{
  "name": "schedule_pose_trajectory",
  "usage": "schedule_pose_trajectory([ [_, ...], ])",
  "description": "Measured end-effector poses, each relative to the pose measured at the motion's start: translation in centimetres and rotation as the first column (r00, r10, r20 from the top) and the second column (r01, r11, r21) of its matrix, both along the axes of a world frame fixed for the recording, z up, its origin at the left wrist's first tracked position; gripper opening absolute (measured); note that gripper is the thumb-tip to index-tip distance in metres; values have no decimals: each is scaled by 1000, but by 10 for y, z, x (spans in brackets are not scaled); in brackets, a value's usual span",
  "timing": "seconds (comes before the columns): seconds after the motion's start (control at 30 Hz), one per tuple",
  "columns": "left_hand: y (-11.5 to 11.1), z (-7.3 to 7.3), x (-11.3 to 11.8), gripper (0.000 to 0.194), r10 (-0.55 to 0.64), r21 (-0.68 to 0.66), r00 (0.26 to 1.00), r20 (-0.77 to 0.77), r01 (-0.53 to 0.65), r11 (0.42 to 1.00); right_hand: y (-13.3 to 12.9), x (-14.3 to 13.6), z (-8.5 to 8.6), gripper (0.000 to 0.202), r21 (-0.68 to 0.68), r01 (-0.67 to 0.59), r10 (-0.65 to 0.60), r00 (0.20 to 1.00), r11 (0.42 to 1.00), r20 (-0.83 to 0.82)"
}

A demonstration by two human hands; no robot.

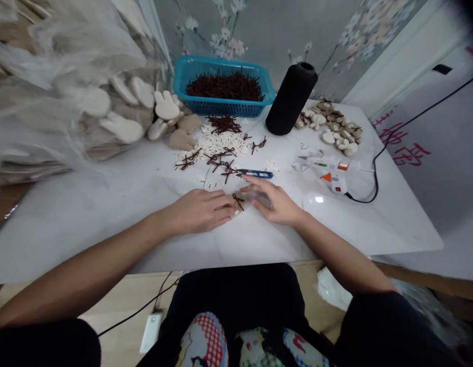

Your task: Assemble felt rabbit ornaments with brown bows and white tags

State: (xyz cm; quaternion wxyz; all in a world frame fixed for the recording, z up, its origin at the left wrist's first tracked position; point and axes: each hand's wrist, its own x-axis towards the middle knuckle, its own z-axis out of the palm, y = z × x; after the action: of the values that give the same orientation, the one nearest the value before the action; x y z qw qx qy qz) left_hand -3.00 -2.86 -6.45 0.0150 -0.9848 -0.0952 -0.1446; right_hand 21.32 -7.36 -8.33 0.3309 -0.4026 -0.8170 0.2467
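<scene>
On the table in front of me lies a small beige fabric piece (242, 206) with a dark brown bow (238, 200) and a little white label on it. My left hand (200, 210) has its fingers together, with the fingertips holding the left side of this piece. At its other side, my right hand (273, 201) is curved with thumb and fingers apart, close to the piece. Just beyond the fingers are blue thread snips (257, 174), several loose brown bows (219, 163) and a spread of small white labels (209, 140).
A blue basket (225, 108) of brown bows and a black thread cone (290, 102) stand at the back. Plastic-wrapped rabbit shapes (124, 127) fill the left. Finished-looking pieces with bows (338, 125) lie back right, near a white glue gun (338, 184) with a black cord.
</scene>
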Motion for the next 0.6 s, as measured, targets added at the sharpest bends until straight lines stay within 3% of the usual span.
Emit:
schedule_pose_trajectory([
  [0.17, 7, -2, -1, 17, 22, 126, 995, 92, -34, 991, 2, 0, -1, 73, -56, -48, 51, 998, 997, 47],
  [0.23, 7, 0, 0, 17, 44, 72, 991, 125, -53, 996, 2, -1, -2, 74, -97, -27, 24, 999, 995, -32],
  [0.3, 5, 3, 4, 19, 123, -111, 968, 221, -100, 989, 1, -3, -2, 73, -111, 25, -40, 990, 993, -134],
  [0.37, 1, 6, 9, 26, 292, -419, 920, 260, -165, 893, 0, -3, 1, 69, -83, 115, -132, 961, 990, -244],
  [0.43, -2, 9, 15, 35, 445, -698, 889, 105, -253, 670, -2, -4, 6, 63, -45, 199, -203, 921, 979, -332],
  [0.47, -3, 10, 17, 37, 474, -769, 880, -6, -307, 561, -4, -4, 9, 58, -28, 227, -222, 907, 974, -358],
  [0.5, -4, 10, 19, 39, 482, -794, 871, -98, -360, 489, -7, -5, 12, 52, -14, 240, -228, 901, 971, -368],
  [0.53, -5, 10, 20, 39, 484, -789, 862, -151, -400, 467, -10, -5, 14, 44, -2, 239, -224, 904, 971, -365],
  [0.6, -5, 10, 20, 36, 500, -722, 853, -150, -440, 534, -15, -8, 17, 30, -19, 208, -201, 914, 978, -354],
])
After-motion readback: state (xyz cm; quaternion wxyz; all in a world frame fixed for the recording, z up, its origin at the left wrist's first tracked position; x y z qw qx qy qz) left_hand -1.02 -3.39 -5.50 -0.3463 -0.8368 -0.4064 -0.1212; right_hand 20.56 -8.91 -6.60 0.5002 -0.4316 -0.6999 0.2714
